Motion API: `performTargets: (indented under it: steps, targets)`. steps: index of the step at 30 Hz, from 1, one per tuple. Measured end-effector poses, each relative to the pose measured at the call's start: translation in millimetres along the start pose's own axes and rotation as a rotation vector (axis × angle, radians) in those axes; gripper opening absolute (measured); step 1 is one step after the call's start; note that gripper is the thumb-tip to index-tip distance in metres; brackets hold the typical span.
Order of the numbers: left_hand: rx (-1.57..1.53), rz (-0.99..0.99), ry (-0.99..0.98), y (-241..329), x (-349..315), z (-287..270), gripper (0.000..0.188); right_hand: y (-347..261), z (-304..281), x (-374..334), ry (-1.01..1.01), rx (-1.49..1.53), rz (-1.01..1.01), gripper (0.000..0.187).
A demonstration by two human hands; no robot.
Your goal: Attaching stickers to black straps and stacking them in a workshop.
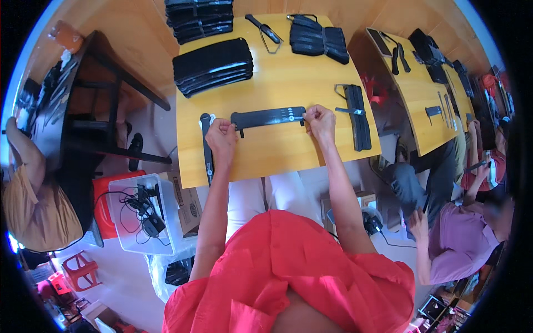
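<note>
A flat black strip (266, 117) with white printed marks near its right end lies stretched level above the yellow table (266, 158). My left hand (222, 139) pinches its left end, fingers closed. At the other end, my right hand (321, 122) has its thumb and fingers closed on the strip's edge. Beside my left hand lies a narrow black strip (208, 155) along the table's left edge. To the right of my right hand rests a banded bundle of black strips (360, 119).
Farther back are a stack of black pieces (214, 66), another stack (200, 22), a banded bundle (319, 40) and a black-handled wire-loop tool (266, 32). A clear bin of cables (139, 213) stands lower left. People sit at both sides, near a second table (419, 119).
</note>
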State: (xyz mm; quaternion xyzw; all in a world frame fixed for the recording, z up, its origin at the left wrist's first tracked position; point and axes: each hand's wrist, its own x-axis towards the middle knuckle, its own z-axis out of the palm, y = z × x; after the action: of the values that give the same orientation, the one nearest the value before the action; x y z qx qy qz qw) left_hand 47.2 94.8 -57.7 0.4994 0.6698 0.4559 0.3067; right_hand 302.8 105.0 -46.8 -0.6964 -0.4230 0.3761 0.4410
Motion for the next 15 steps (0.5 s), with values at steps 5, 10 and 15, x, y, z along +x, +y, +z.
performTargets:
  steps: [5, 10, 15]
  targets:
    - [0.039, -0.065, -0.036, -1, -1, -6, 0.009, -3, -1, -7, 0.002, 0.051, -0.075, 0.011]
    - [-0.302, -0.076, -0.046, 21, -29, -42, 0.019, 18, -8, -13, 0.005, 0.557, -0.017, 0.009]
    - [-0.391, -0.064, 0.177, 29, -82, -105, 0.016, -9, 40, -82, -0.029, 0.010, -0.507, 0.014]
